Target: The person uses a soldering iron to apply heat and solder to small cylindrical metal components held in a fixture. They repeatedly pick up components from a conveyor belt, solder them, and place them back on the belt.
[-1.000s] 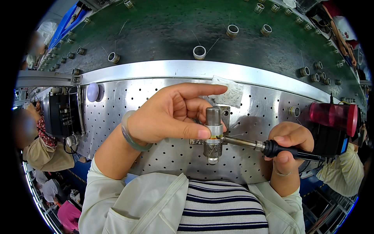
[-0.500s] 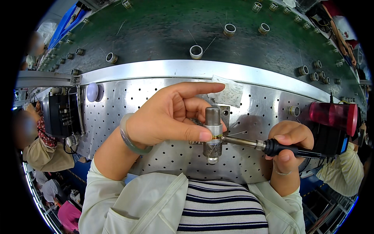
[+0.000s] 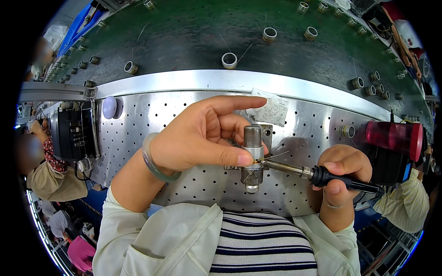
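Observation:
My left hand (image 3: 202, 138) pinches a small metal ring (image 3: 254, 153) that sits around a cylindrical steel post (image 3: 252, 136). Its thumb presses the near side of the ring and the index finger stretches out above; the other fingertips are partly hidden behind the post. In my right hand (image 3: 345, 170) is a soldering iron (image 3: 322, 175) with a black handle, gripped between thumb and fingers. The iron's tip touches or nearly touches the ring's right side, beside my thumb. Thin wires stick out from the ring there. A rounded shiny end shows at the post's lower end.
Behind the perforated metal worktop (image 3: 138, 138) runs a green belt (image 3: 184, 41) carrying several metal rings with wires. A loose ring (image 3: 348, 131) and a red translucent container (image 3: 391, 140) stand right. At left are a purple knob (image 3: 109, 107) and a black device (image 3: 71, 135). Other people sit at both sides.
The rings on the belt have shifted slightly left. The soldering iron's handle end has dipped a little, its tip staying at the ring. My left hand has barely moved.

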Tool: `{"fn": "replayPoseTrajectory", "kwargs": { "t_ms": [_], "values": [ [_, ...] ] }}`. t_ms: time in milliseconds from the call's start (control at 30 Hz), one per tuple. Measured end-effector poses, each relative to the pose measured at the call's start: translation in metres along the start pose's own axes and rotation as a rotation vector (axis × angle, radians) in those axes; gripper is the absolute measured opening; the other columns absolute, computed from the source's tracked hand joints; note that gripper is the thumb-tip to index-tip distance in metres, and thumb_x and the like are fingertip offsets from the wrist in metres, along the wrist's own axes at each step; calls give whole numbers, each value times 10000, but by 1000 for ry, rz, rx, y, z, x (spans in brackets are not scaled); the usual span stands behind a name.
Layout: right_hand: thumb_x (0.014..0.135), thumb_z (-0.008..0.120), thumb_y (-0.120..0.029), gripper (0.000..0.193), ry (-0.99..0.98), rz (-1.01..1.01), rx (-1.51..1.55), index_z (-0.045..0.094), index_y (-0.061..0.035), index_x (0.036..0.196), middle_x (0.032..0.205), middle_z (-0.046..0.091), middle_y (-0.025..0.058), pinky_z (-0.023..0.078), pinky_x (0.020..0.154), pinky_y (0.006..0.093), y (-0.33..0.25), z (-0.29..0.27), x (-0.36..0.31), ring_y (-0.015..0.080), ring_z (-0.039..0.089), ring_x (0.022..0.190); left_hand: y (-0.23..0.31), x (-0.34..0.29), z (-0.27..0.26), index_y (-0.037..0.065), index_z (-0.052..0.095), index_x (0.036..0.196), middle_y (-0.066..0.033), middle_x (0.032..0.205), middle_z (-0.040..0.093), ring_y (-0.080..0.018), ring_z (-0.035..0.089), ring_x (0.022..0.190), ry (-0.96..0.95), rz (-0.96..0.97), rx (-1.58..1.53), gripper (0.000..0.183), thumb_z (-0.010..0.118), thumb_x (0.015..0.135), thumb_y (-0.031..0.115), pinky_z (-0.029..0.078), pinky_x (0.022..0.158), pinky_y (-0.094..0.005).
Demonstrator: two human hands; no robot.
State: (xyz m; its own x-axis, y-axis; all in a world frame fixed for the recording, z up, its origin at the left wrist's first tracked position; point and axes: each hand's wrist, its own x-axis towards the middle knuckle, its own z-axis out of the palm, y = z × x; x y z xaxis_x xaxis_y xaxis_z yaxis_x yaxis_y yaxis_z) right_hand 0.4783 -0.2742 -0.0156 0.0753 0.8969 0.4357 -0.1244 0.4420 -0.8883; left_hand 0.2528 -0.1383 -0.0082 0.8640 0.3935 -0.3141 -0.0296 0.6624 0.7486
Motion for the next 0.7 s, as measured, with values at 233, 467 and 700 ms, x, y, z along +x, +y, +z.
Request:
{"fn": "replayPoseTrajectory", "kwargs": {
  "t_ms": [233,467,700],
  "values": [
    [741,716,-47,247,28,37,51,561,61,900,650,607,139,467,449,256,0,1,-1,181,598,492,1,-1,3,-83,281,1348,-152,906,611,-252,629,939,19,-12,6,779,683,681,-68,527,746,-256],
    [740,715,-44,242,38,45,49,558,55,895,649,604,140,468,453,253,0,1,-1,180,594,484,3,-2,12,-71,298,1347,-106,893,595,-230,625,934,77,-20,19,769,674,677,-48,504,754,-246],
    [747,714,-81,238,134,60,50,547,50,853,644,588,132,437,427,231,-1,0,-3,160,568,460,0,-1,15,-66,305,1346,-128,909,609,-205,626,904,79,-12,5,776,681,669,-11,485,771,-237]
  ]
}}
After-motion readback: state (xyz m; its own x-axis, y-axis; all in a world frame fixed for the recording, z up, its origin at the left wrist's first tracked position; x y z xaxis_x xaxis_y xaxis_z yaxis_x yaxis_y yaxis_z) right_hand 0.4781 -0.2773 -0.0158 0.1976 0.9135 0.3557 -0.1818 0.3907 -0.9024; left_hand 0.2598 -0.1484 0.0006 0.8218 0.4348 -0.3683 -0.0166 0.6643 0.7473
